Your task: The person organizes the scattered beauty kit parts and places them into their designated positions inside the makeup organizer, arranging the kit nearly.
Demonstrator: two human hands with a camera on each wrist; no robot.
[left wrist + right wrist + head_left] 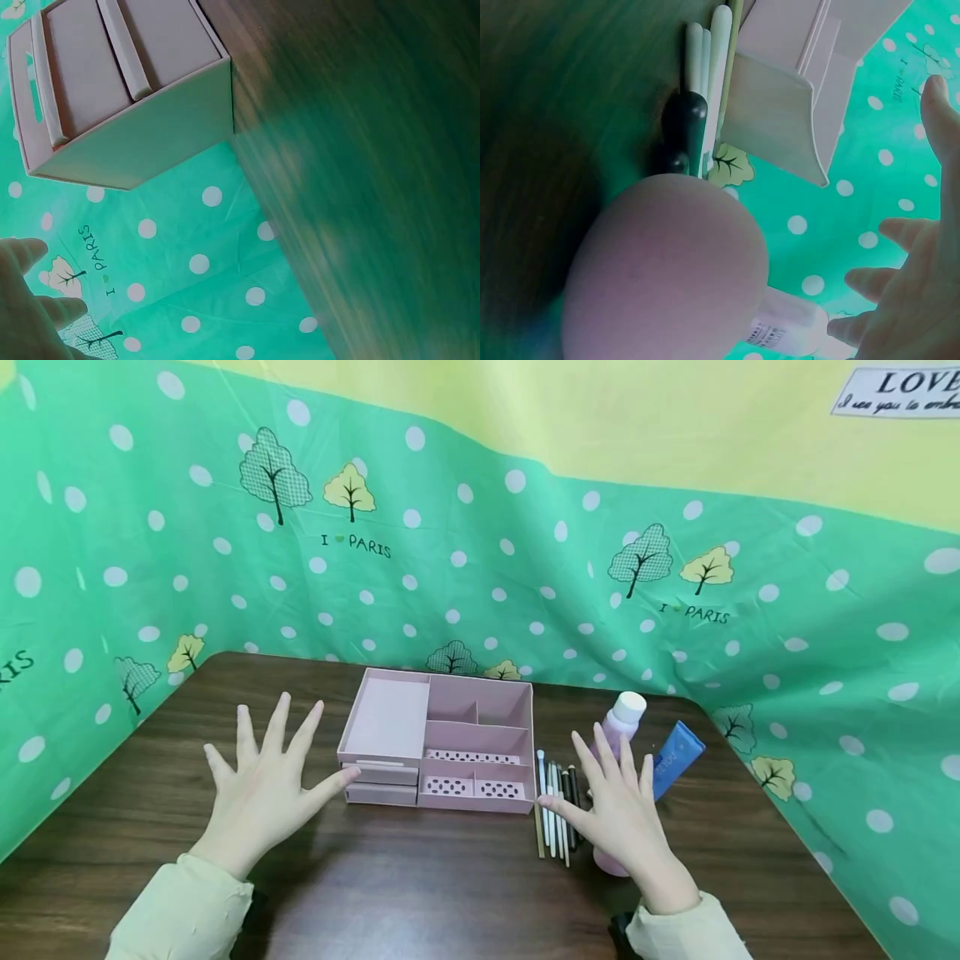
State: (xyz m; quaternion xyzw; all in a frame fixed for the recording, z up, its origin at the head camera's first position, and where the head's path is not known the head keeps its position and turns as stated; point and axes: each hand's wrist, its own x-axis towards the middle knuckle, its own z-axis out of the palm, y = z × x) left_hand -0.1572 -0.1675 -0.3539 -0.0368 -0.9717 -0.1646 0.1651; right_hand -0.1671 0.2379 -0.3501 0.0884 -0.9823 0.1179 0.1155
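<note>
A pink desk organizer [386, 718] with two drawers at its left front and several compartments stands mid-table. To its left my left hand [262, 789] is held with fingers spread, the thumb tip close to the drawers; whether it touches cannot be told. My right hand [626, 818], fingers spread and holding nothing, hovers over the things on the right. Several slim makeup brushes [553, 827] lie beside the organizer, near the right thumb. Partly hidden behind that hand are a white-capped bottle [618, 727] and a smooth rounded pink object [667, 270] of unclear kind.
A blue tube [675, 758] stands to the right of the bottle. Everything rests on a dark wooden table [450, 893]. A green and yellow dotted cloth [510, 585] hangs behind the table and along its sides.
</note>
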